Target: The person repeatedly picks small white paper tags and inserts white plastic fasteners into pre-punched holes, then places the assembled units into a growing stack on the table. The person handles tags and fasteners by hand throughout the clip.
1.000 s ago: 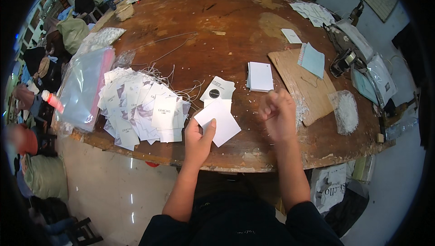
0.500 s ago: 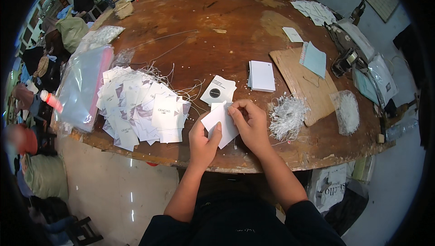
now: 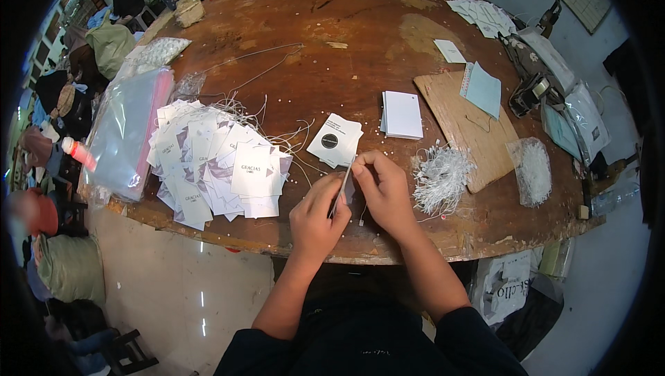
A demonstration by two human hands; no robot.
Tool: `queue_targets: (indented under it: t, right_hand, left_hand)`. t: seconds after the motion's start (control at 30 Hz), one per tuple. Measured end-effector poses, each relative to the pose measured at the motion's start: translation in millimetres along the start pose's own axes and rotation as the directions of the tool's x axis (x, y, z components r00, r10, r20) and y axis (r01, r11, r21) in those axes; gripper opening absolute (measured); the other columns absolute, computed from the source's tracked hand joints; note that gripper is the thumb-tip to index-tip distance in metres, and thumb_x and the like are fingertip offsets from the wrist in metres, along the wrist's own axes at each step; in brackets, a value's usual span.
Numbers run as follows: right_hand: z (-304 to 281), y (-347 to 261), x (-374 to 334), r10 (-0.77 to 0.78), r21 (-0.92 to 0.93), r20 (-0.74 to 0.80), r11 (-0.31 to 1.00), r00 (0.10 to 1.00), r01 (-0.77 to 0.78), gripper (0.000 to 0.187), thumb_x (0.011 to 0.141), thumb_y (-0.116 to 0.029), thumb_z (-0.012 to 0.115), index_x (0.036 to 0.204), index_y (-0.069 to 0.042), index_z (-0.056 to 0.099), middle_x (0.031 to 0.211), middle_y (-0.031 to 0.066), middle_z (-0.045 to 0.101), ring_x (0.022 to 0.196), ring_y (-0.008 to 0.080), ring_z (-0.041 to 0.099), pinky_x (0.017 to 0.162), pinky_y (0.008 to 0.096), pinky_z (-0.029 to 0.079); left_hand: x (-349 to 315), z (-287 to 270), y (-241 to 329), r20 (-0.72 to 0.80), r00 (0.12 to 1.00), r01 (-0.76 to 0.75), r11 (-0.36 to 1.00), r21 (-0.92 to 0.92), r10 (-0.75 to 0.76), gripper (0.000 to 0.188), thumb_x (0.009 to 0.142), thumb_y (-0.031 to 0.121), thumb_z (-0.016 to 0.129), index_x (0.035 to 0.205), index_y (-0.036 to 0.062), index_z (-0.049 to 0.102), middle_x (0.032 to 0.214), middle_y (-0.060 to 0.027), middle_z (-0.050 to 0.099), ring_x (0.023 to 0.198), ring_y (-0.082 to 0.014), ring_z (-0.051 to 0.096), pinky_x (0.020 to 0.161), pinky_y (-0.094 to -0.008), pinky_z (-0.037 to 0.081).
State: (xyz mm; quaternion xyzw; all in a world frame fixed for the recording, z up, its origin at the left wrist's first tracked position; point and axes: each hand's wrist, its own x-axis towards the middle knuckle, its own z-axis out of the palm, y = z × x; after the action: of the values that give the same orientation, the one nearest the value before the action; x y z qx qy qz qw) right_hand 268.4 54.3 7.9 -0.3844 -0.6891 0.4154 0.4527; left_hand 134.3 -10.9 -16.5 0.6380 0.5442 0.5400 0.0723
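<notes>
A: What's in hand?

B: A thin white paper tag, seen edge-on just above the round brown wooden counter near its front edge. The left hand has its grip closed on the tag's lower edge; the right hand pinches the top, apparently with a string.

A: The step?

B: Threading, I'd judge. Next calls for pulling the string through, then adding it to the heap of strung white tags.
</notes>
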Motion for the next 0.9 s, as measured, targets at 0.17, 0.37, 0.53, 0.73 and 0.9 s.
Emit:
queue_targets:
  t: [0.17, 0.37, 0.53, 0.73, 0.9]
  right_hand:
    - [-21.0, 2.5, 4.8, 0.4, 0.456, 0.312, 0.733, 0.862, -0.505, 0.013, 0.098, -0.016, 0.063, 0.097, -0.004, 0.067, 0.079, -0.0054, 0.061, 0.066, 0.0026, 0.049, 0.059, 0.019, 0.038]
    - [-22.3, 4.9, 4.0, 0.442, 0.505, 0.346, 0.656, 0.828, -0.561, 0.013, 0.091, -0.018, 0.072, 0.089, -0.007, 0.066, 0.074, -0.0035, 0.061, 0.061, 0.0028, 0.05, 0.053, 0.0192, 0.037]
    - [-17.2, 5.8, 4.1, 0.459, 0.457, 0.295, 0.703, 0.838, -0.545, 0.016, 0.088, -0.016, 0.075, 0.08, -0.008, 0.063, 0.072, -0.0014, 0.062, 0.058, 0.0043, 0.052, 0.053, 0.0195, 0.038]
    - [-24.6, 4.4, 10.1, 0.399, 0.329, 0.113, 0.849, 0.91, -0.413, 0.021, 0.093, -0.016, 0.069, 0.079, -0.002, 0.065, 0.07, -0.0005, 0.063, 0.062, 0.0044, 0.053, 0.053, 0.0206, 0.04]
    - [-45.4, 6.9, 28.3, 0.307, 0.281, -0.204, 0.928, 0.93, -0.245, 0.024, 0.096, -0.021, 0.064, 0.083, -0.001, 0.067, 0.067, 0.001, 0.061, 0.06, 0.0059, 0.052, 0.057, 0.0242, 0.044]
  left_hand:
    - [2.0, -7.6, 2.4, 0.056, 0.968, -0.248, 0.901, 0.356, 0.244, 0.04, 0.069, 0.004, 0.072, 0.108, 0.0096, 0.071, 0.113, -0.0024, 0.067, 0.092, -0.0254, 0.062, 0.079, -0.0363, 0.052]
    - [-1.4, -8.3, 7.0, 0.079, 0.932, -0.345, 0.796, 0.498, 0.354, 0.031, 0.07, 0.01, 0.074, 0.102, 0.0147, 0.075, 0.111, 0.0029, 0.066, 0.091, -0.0198, 0.057, 0.08, -0.0348, 0.044]
    - [-5.8, -7.9, 9.8, 0.099, 0.93, -0.352, 0.775, 0.525, 0.355, 0.031, 0.077, 0.014, 0.071, 0.107, 0.0172, 0.074, 0.111, 0.0061, 0.065, 0.091, -0.0175, 0.054, 0.08, -0.0345, 0.044]
    - [-7.7, -20.6, 7.8, 0.137, 0.924, -0.369, 0.742, 0.561, 0.356, 0.033, 0.077, 0.014, 0.071, 0.109, 0.0186, 0.074, 0.109, 0.0069, 0.065, 0.086, -0.0164, 0.052, 0.077, -0.0337, 0.043]
    - [17.5, -64.0, -23.2, 0.018, 0.944, -0.238, 0.643, 0.728, 0.328, 0.034, 0.078, 0.016, 0.073, 0.112, 0.0182, 0.074, 0.109, 0.0039, 0.065, 0.09, -0.0188, 0.054, 0.077, -0.036, 0.044]
